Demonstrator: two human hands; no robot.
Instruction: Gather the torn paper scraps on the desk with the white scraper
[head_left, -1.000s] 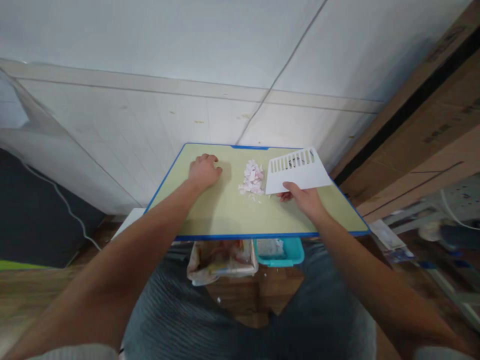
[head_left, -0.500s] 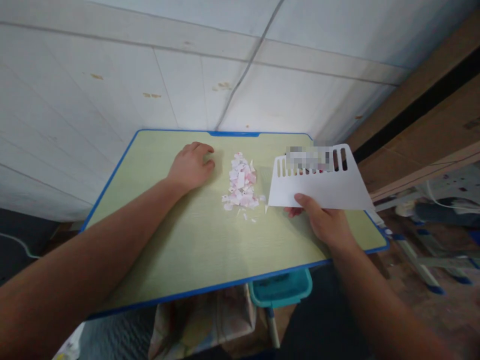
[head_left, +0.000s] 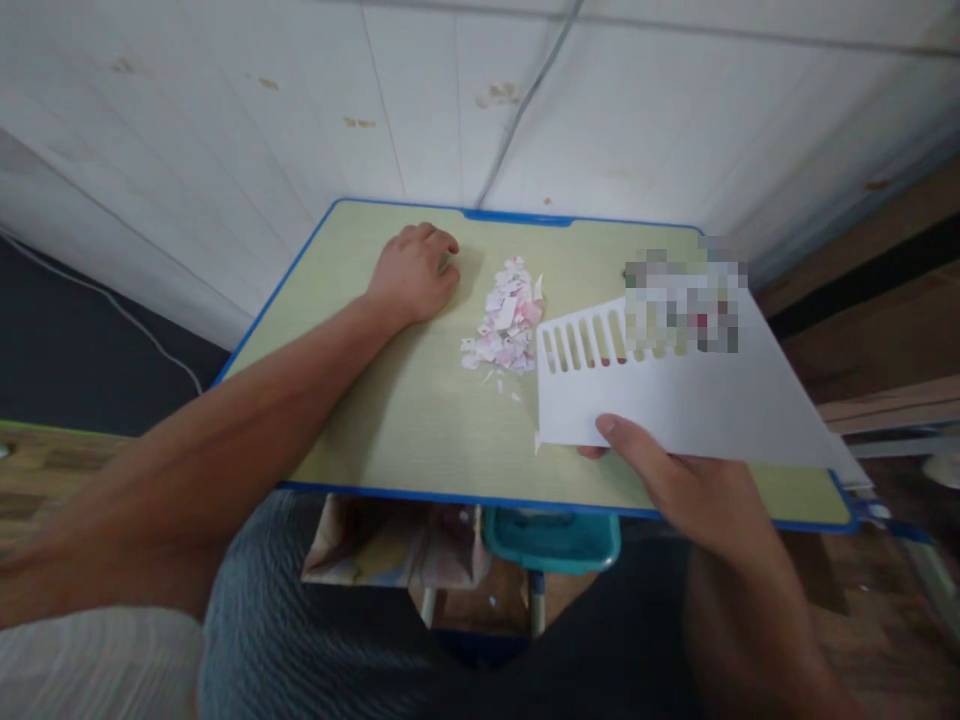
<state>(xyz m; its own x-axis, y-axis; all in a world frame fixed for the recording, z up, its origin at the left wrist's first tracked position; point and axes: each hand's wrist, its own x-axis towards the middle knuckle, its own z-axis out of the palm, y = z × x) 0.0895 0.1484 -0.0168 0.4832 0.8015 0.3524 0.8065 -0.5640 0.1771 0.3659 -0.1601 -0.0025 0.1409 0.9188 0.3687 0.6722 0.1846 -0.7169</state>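
Note:
A loose heap of torn paper scraps (head_left: 506,320), white and pale pink, lies in the middle of the yellow-green tabletop (head_left: 405,420). Left of the heap, my left hand (head_left: 418,272) rests on the table with loosely curled fingers; a gap shows between thumb and forefinger, and I see nothing held there. My right hand (head_left: 697,490) grips the near edge of a thin white slotted panel (head_left: 645,410), thumb on top and fingers mostly hidden beneath. The panel is over the table's right side, its left edge beside the scraps. A blurred patch covers part of its slotted edge.
Blue trim (head_left: 517,217) edges the table, which stands against a white panelled wall (head_left: 420,110) with a grey cable (head_left: 525,105). Below the near edge are a teal basket (head_left: 555,550) and a patterned fabric bag (head_left: 397,545).
The view has shifted, showing more of my lap and less of the wall. My right hand has moved the white panel nearer to me, its left edge now closer to the paper heap.

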